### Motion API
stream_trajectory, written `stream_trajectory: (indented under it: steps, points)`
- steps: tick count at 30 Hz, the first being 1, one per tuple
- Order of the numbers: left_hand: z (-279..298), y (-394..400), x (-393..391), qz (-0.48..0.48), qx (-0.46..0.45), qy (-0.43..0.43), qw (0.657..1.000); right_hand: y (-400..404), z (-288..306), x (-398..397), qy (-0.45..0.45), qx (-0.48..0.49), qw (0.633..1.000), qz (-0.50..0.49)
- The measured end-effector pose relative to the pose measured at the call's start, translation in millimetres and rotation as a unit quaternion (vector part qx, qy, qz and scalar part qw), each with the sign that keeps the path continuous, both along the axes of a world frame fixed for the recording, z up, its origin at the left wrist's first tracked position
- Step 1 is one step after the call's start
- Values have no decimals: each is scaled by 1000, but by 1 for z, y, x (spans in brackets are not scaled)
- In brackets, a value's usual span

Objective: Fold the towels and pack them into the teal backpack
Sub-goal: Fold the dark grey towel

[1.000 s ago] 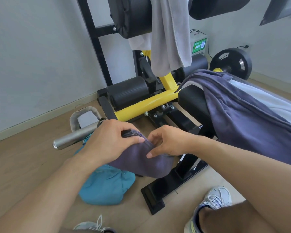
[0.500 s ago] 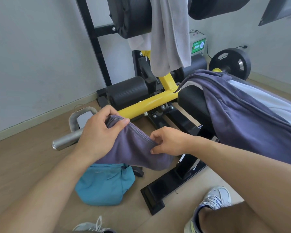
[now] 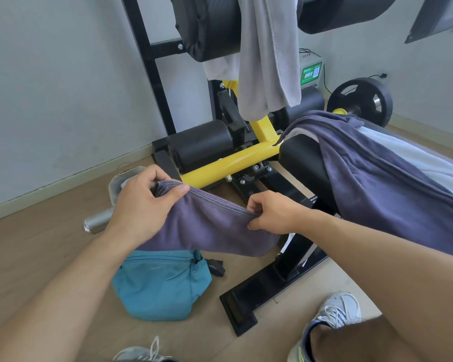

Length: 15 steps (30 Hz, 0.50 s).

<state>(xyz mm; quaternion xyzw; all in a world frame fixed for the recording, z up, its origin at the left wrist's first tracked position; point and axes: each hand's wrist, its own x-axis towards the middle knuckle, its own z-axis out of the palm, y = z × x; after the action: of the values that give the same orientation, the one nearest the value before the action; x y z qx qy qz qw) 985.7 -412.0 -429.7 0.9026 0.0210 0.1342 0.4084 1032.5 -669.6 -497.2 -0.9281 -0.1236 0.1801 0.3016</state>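
Left hand (image 3: 141,207) grips one end of a folded purple towel (image 3: 209,226), thumb over its hem; right hand (image 3: 272,212) pinches the other end. Towel hangs above the teal backpack (image 3: 160,288), apparently zipped.

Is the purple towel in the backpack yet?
Not yet. Both hands, left hand and right hand, hold the purple towel above the teal backpack.
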Motion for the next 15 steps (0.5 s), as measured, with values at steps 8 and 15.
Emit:
stream_trajectory:
  steps: [8,15]
  points:
    - [-1,6,5,50,3,2,999,-4,-2,3,18,-57,998,26]
    - [-9,21,14,71,31,24,997,-13,-1,4,57,-56,996,39]
